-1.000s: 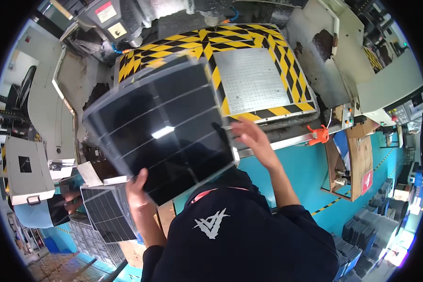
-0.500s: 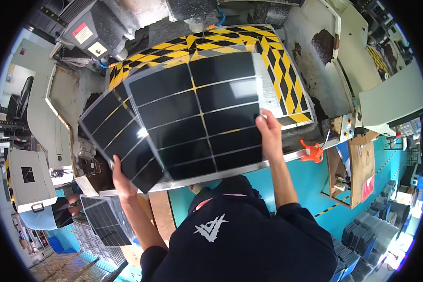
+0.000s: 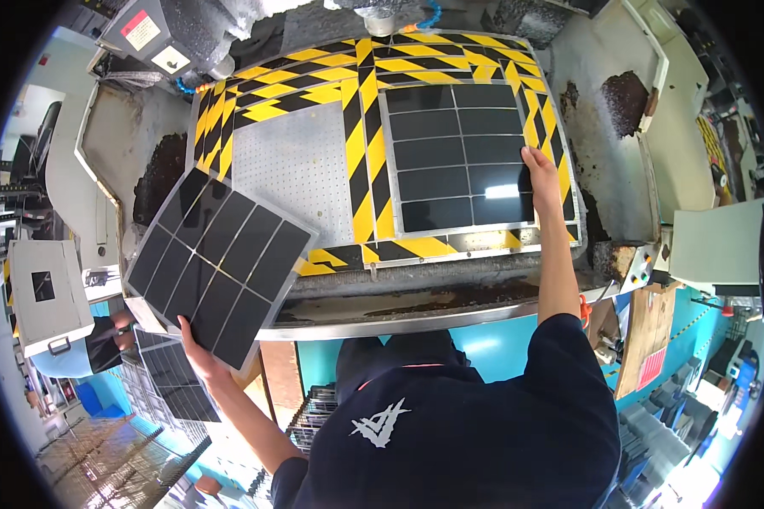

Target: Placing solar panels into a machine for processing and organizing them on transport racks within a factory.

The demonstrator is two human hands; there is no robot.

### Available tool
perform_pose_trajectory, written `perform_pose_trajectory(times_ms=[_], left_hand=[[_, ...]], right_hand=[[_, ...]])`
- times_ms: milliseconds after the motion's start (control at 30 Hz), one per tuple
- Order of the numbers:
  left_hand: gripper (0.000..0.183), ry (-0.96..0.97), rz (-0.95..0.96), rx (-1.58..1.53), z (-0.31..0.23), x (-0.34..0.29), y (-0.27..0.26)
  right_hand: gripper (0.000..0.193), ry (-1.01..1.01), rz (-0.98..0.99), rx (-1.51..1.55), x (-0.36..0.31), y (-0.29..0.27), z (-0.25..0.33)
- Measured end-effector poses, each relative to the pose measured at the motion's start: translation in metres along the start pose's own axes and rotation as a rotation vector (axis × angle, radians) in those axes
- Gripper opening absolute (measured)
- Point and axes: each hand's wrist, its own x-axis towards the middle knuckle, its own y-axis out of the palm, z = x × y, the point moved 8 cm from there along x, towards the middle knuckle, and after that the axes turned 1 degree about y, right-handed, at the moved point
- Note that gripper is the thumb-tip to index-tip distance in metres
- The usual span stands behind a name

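Observation:
My left hand (image 3: 199, 349) grips the lower edge of a clear sheet with black rectangular panes (image 3: 202, 288). That sheet is tilted and juts over the front left of the machine bed. A second black-paned sheet (image 3: 424, 159) lies on the right half of the bed, inside a yellow-and-black tape border (image 3: 362, 170). My right hand (image 3: 542, 176) is closed at that sheet's right edge, fingers partly hidden. Left of the middle tape strip, a pale perforated plate (image 3: 293, 161) shows.
Machine heads with blue coolant hoses (image 3: 431, 19) hang over the far edge. A metal front rail (image 3: 416, 324) runs between me and the bed. Another black-paned sheet (image 3: 174, 377) stands at lower left. A button panel (image 3: 641, 270) sits at right.
The two sheets, overlapping and held up before, are now apart. My right hand has carried one away onto the bed's right half; my left hand has the other lower at left.

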Motion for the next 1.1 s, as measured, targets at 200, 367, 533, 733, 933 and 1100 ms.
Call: perform_pose_trajectory(times_ms=[200, 367, 533, 733, 933, 1100], left_hand=[[0.055, -0.028, -0.007, 0.080, 0.008, 0.005, -0.012], [0.057, -0.080, -0.024, 0.101, 0.009, 0.020, -0.024], [0.054, -0.110, 0.107, 0.086, 0.007, 0.062, -0.003], [0.054, -0.304, 0.454, 0.093, 0.031, 0.138, 0.050], [0.062, 0.172, 0.492, 0.728, -0.002, 0.176, 0.131], [0.055, 0.067, 0.805, 0.827, 0.010, 0.217, 0.154]], right_hand=[[0.040, -0.001, -0.026, -0.169, 0.015, 0.003, -0.019], [0.038, -0.274, -0.127, -0.868, 0.014, 0.025, 0.010], [0.033, -0.636, -0.394, -0.914, -0.041, 0.059, 0.080], [0.030, 0.058, 0.626, -0.019, -0.150, 0.293, 0.063], [0.028, 0.169, 0.502, 0.087, -0.182, 0.349, 0.045], [0.034, 0.138, 0.414, 0.054, -0.163, 0.356, 0.036]])
